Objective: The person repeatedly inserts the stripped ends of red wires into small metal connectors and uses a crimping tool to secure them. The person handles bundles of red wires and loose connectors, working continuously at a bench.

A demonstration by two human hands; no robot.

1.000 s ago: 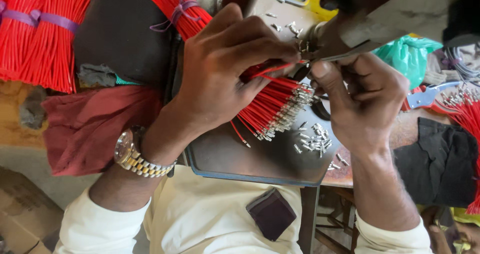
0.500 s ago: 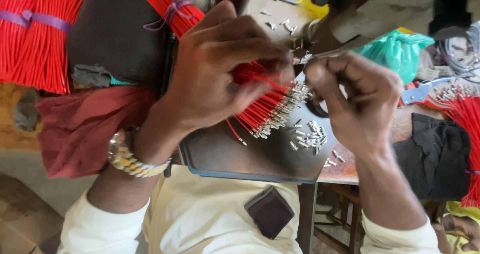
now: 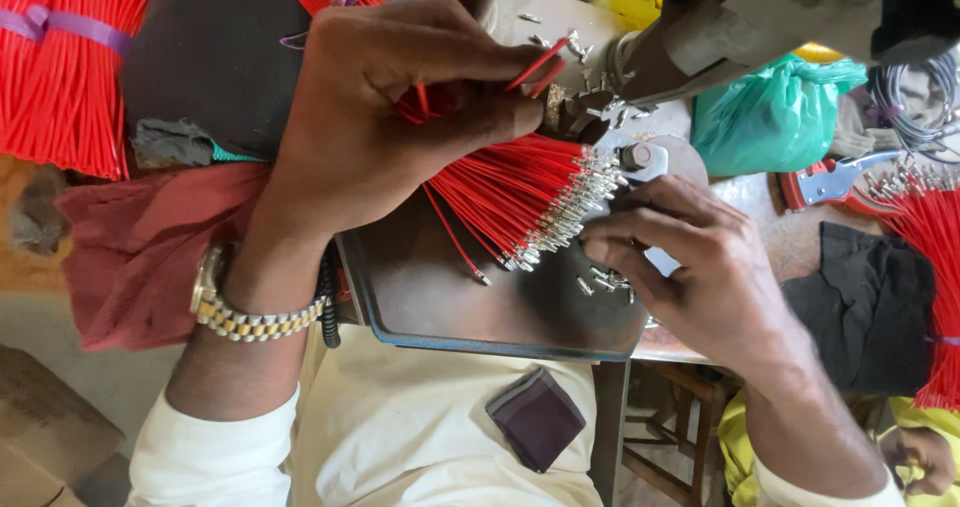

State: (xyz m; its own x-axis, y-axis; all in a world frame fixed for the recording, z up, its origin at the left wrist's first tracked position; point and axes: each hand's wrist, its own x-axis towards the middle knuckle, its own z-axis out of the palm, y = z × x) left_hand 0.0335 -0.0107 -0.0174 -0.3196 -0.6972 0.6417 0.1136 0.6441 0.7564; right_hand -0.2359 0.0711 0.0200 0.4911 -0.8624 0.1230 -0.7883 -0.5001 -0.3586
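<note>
Left hand (image 3: 390, 117) is up over the work plate, fist closed round a fan of red wires (image 3: 510, 192), thumb and forefinger pinching 1 red strand up near the press. The fan spreads down and right from under the palm, metal terminals (image 3: 575, 212) crimped on the ends, tips resting on the dark metal tray (image 3: 450, 297). Just how many wires the fist holds is anyone's call; the palm covers the gathered end completely. 1 wire hangs loose lower than the rest, its tip touching the tray.

Right hand (image 3: 690, 262) sits low on the tray's right side, fingers curled narrow and pressed down onto a scatter of loose terminals (image 3: 600, 282). Whether a terminal is actually pinched between the fingertips, I cannot tell; the knuckles hide it.

The crimping press (image 3: 650, 57) comes in from the top, its upper part cut off by the frame edge, its die hidden behind the left fingers. Gold and silver wristwatch (image 3: 240, 312) on the left wrist. Bundled red wires with purple ties (image 3: 60, 57) lie top left, only partly in frame. A green plastic bag (image 3: 770, 117) sits beyond the press, more terminated red wires (image 3: 920, 237) run off the right edge, and a black cloth (image 3: 870, 297) lies beside them.
</note>
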